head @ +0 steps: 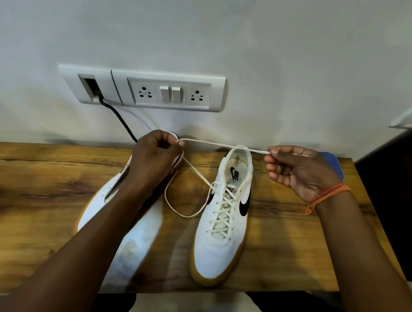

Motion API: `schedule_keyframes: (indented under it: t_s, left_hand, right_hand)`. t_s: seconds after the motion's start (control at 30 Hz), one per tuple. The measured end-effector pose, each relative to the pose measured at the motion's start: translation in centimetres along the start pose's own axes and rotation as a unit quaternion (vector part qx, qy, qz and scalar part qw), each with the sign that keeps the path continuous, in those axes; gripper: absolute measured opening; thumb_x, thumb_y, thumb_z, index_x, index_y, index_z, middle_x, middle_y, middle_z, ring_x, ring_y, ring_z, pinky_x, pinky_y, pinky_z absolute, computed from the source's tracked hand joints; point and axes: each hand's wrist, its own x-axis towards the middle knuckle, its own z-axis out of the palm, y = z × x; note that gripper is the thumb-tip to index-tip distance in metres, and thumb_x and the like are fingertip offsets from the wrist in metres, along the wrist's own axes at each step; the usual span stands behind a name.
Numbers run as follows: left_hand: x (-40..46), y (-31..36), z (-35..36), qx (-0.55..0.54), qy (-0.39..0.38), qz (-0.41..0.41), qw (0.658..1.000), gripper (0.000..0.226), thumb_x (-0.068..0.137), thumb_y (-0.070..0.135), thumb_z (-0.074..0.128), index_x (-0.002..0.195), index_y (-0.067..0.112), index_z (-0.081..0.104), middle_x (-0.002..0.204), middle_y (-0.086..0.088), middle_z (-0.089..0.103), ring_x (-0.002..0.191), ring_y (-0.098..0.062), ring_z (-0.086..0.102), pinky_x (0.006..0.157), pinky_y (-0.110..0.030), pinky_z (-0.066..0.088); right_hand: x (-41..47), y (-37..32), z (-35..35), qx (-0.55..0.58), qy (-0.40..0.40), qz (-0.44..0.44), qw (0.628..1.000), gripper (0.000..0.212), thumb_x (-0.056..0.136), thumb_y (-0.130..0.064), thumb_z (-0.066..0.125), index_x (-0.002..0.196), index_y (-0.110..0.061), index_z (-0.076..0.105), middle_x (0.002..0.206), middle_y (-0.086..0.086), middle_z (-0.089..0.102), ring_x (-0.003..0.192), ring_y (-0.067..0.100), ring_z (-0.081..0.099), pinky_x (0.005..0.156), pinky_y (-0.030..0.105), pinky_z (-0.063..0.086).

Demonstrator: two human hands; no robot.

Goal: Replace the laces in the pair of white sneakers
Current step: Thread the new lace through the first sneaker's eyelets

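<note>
Right sneaker [223,223] stands on the wooden table [33,189], toe toward the viewer, laced — cream lace [221,146] runs from its top eyelets and stretches taut above its heel. Left hand [153,154] pinches one end left of that sneaker, right hand [301,171] pinches the other end to its right, fingers curled. Left sneaker [127,228] lies left of it under the left forearm, blurred — lacing unclear.

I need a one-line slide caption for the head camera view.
Both hands, left hand and right hand, stretch a lace above the laced sneaker.
</note>
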Motion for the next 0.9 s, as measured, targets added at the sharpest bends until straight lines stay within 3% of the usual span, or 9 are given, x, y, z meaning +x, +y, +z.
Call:
schedule_keyframes:
  t_s: [0.1, 0.17, 0.3, 0.47, 0.53, 0.67, 0.77, 0.83, 0.9]
  left_hand:
    - [0.0, 0.4, 0.1, -0.100, -0.028, -0.057, 0.993, 0.023, 0.091, 0.019, 0.068, 0.097, -0.002, 0.064, 0.063, 0.003, 0.061, 0.044, -0.012, 0.047, 0.040, -0.018, 0.037]
    - [-0.2, 0.6, 0.2, -0.104, -0.023, -0.050, 0.993, 0.020, 0.090, 0.020, 0.069, 0.096, 0.001, 0.066, 0.063, 0.004, 0.063, 0.047, -0.013, 0.049, 0.043, -0.020, 0.040]
    - [-0.9, 0.6, 0.3, 0.085, 0.108, 0.084, 0.987, 0.011, 0.085, 0.027, 0.073, 0.081, 0.022, 0.064, 0.073, 0.015, 0.065, 0.065, -0.001, 0.059, 0.064, -0.021, 0.045]
    - [-1.7, 0.9, -0.1, 0.269, 0.151, 0.169, 0.936, 0.015, 0.089, 0.029, 0.064, 0.086, 0.018, 0.055, 0.074, 0.009, 0.058, 0.063, -0.014, 0.048, 0.060, -0.028, 0.033]
    - [-1.3, 0.8, -0.7, 0.334, 0.147, 0.179, 0.914, 0.014, 0.089, 0.027, 0.062, 0.089, 0.017, 0.053, 0.080, 0.002, 0.062, 0.067, -0.023, 0.052, 0.058, -0.032, 0.035]
    - [-0.9, 0.5, -1.5, 0.428, 0.028, 0.174, 0.886, 0.012, 0.088, 0.018, 0.060, 0.095, 0.012, 0.053, 0.093, -0.009, 0.059, 0.075, -0.035, 0.058, 0.060, -0.039, 0.045]
    - [-1.4, 0.1, -1.3, 0.472, -0.092, 0.184, 0.857, 0.038, 0.075, 0.023, 0.076, 0.105, 0.012, 0.057, 0.107, -0.009, 0.054, 0.082, -0.032, 0.058, 0.063, -0.036, 0.048]
    - [-1.7, 0.6, -0.4, 0.413, -0.137, 0.226, 0.872, 0.050, 0.066, 0.031, 0.084, 0.106, 0.016, 0.058, 0.106, 0.000, 0.053, 0.083, -0.018, 0.054, 0.065, -0.022, 0.043]
    - [-2.2, 2.0, 1.3, 0.257, -0.200, 0.183, 0.928, 0.046, 0.075, 0.031, 0.083, 0.113, 0.020, 0.060, 0.103, 0.007, 0.060, 0.072, -0.002, 0.054, 0.061, -0.009, 0.041]
  right_hand:
    - [-0.1, 0.1, -0.3, 0.000, 0.008, 0.014, 1.000, 0.006, 0.089, -0.006, 0.065, 0.093, -0.004, 0.068, 0.072, 0.007, 0.073, 0.059, 0.012, 0.068, 0.052, 0.024, 0.056]
    - [-0.1, 0.1, -0.6, -0.010, 0.019, 0.022, 1.000, 0.005, 0.088, -0.006, 0.065, 0.093, -0.004, 0.068, 0.071, 0.007, 0.072, 0.059, 0.012, 0.068, 0.051, 0.024, 0.056]
    - [-0.2, 0.2, -0.7, -0.031, 0.024, 0.007, 0.999, 0.007, 0.087, -0.004, 0.067, 0.094, -0.002, 0.068, 0.072, 0.008, 0.072, 0.061, 0.013, 0.068, 0.052, 0.025, 0.057]
    - [-0.4, 0.5, 0.2, -0.079, -0.035, -0.006, 0.996, 0.006, 0.084, -0.001, 0.068, 0.090, -0.002, 0.070, 0.075, 0.011, 0.072, 0.062, 0.016, 0.067, 0.056, 0.027, 0.058]
    - [-0.4, 0.7, 0.5, -0.091, -0.042, -0.008, 0.995, 0.006, 0.084, 0.000, 0.068, 0.089, -0.001, 0.071, 0.075, 0.012, 0.072, 0.062, 0.017, 0.066, 0.057, 0.027, 0.059]
    - [-0.1, 1.2, 0.7, -0.094, -0.038, -0.016, 0.995, 0.009, 0.086, 0.005, 0.064, 0.089, 0.001, 0.072, 0.077, 0.016, 0.071, 0.065, 0.021, 0.064, 0.059, 0.029, 0.060]
    - [0.0, 1.7, 1.0, -0.184, -0.072, -0.032, 0.980, 0.014, 0.087, 0.006, 0.063, 0.097, 0.003, 0.072, 0.083, 0.018, 0.071, 0.069, 0.022, 0.066, 0.060, 0.026, 0.058]
    - [-0.3, 2.0, 1.6, -0.248, -0.118, -0.046, 0.960, 0.016, 0.086, 0.007, 0.065, 0.099, 0.003, 0.073, 0.083, 0.016, 0.073, 0.070, 0.020, 0.067, 0.061, 0.023, 0.058]
    - [-0.7, 2.1, 2.4, -0.276, -0.163, -0.064, 0.945, 0.016, 0.084, 0.007, 0.067, 0.099, 0.003, 0.072, 0.080, 0.012, 0.074, 0.068, 0.016, 0.068, 0.062, 0.023, 0.057]
